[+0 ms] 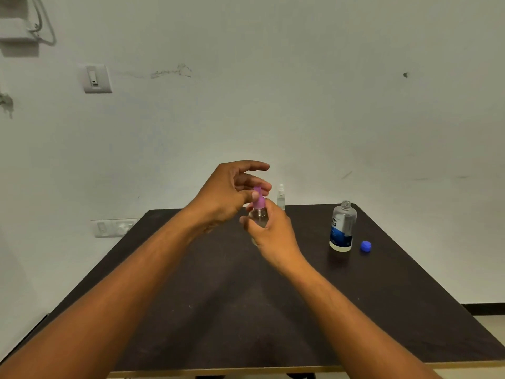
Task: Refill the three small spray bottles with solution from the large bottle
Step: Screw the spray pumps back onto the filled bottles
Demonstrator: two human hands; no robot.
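Holding a small clear spray bottle (258,216) above the table (232,310), our right hand (273,233) wraps its body; our left hand (232,192) pinches its purple spray top (258,199). The uncapped large bottle (343,227) stands at three o'clock; we judge a stray elbow could topple and spill it.

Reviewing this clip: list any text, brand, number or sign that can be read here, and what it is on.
Large bottle label: only part of some dark letters shows at its left edge, roughly "e" over "iu"; too cut off and blurred to read as a word.
Blue lower part of that label: small print, unreadable.
Small spray bottles, blue cap, wall switch: no readable text.
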